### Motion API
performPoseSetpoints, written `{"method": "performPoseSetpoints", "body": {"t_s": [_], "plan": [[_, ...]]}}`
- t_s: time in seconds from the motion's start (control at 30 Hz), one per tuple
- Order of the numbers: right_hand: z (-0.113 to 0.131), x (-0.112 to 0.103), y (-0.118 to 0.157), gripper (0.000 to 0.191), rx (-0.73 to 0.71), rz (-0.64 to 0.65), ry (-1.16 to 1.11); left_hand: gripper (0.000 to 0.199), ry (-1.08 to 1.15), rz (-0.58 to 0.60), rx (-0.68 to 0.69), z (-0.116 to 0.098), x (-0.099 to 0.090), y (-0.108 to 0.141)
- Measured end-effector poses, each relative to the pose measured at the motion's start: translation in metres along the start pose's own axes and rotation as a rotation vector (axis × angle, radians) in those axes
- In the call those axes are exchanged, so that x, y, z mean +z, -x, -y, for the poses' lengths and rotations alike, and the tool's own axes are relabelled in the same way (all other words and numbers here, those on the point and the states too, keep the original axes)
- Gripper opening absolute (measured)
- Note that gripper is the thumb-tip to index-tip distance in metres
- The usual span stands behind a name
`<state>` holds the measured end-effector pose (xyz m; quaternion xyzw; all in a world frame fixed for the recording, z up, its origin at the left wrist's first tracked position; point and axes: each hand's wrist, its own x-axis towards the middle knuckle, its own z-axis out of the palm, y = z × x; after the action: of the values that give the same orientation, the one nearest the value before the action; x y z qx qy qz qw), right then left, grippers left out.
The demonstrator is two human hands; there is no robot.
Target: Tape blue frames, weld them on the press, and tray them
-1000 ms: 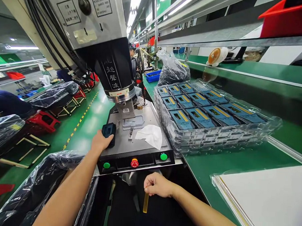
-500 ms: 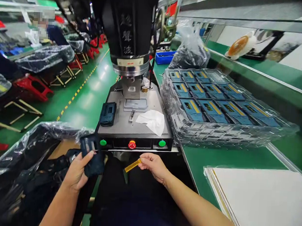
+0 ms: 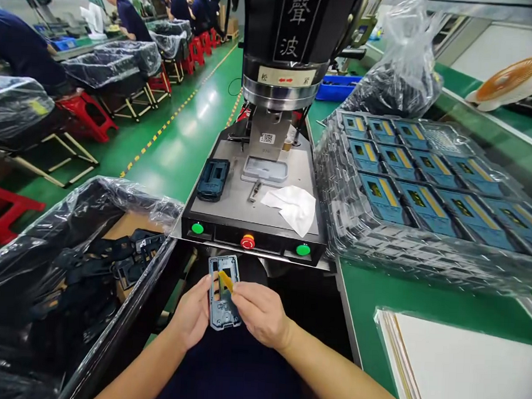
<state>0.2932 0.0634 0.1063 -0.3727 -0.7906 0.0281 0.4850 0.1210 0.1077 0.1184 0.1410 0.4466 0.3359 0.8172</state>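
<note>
My left hand (image 3: pixel 193 314) grips a dark blue plastic housing (image 3: pixel 222 316) by its left edge, with the ribbed inner side and its cutouts facing me. Between the fingertips of my right hand (image 3: pixel 263 312) is a thin yellow strip (image 3: pixel 226 280), held slantwise over the upper half of the housing. Whether the strip touches the housing I cannot tell. Beyond my hands stands a black press (image 3: pixel 279 47) over a metal work plate (image 3: pixel 230 215). On that plate lie another dark blue housing (image 3: pixel 213 180), a grey fixture (image 3: pixel 266 169) and a crumpled white cloth (image 3: pixel 294 208).
Stacked clear trays (image 3: pixel 335 226) at the right hold several blue housings with yellow strips. A plastic-lined bin (image 3: pixel 134 188) with dark parts stands at the left. Green buttons (image 3: pixel 303 250) and a red button (image 3: pixel 247 241) line the press front. White sheets (image 3: pixel 470 361) lie lower right.
My left hand has brought the housing from beside the bin to the middle, its inner side now facing me. My right hand has moved the yellow strip over it. The view has shifted left.
</note>
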Motion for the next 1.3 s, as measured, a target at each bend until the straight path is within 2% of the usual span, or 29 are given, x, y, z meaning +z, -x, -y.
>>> {"method": "performPoseSetpoints", "body": {"t_s": [0.1,0.4,0.63,0.8,0.97,1.3], "plan": [[0.0,0.003,0.007,0.029,-0.04,0.056,0.055,0.021,0.013,0.035,-0.012,0.008,0.006,-0.003],[-0.002,0.02,0.015,0.021,0.014,0.252,0.111,0.017,-0.009,0.03,-0.025,0.015,0.004,-0.005],[0.0,0.017,0.016,0.019,0.092,0.197,0.059,0.021,0.054,0.102,-0.004,0.015,0.002,-0.004],[0.004,0.012,0.013,0.03,0.176,0.12,0.062,0.026,0.074,0.094,0.013,0.011,-0.001,-0.006],[0.005,0.013,0.012,0.027,0.126,0.198,0.098,0.031,0.078,0.086,0.034,0.009,-0.006,-0.005],[0.003,0.015,0.017,0.035,0.128,0.336,0.19,0.035,0.1,0.095,0.064,0.012,-0.003,-0.004]]}}
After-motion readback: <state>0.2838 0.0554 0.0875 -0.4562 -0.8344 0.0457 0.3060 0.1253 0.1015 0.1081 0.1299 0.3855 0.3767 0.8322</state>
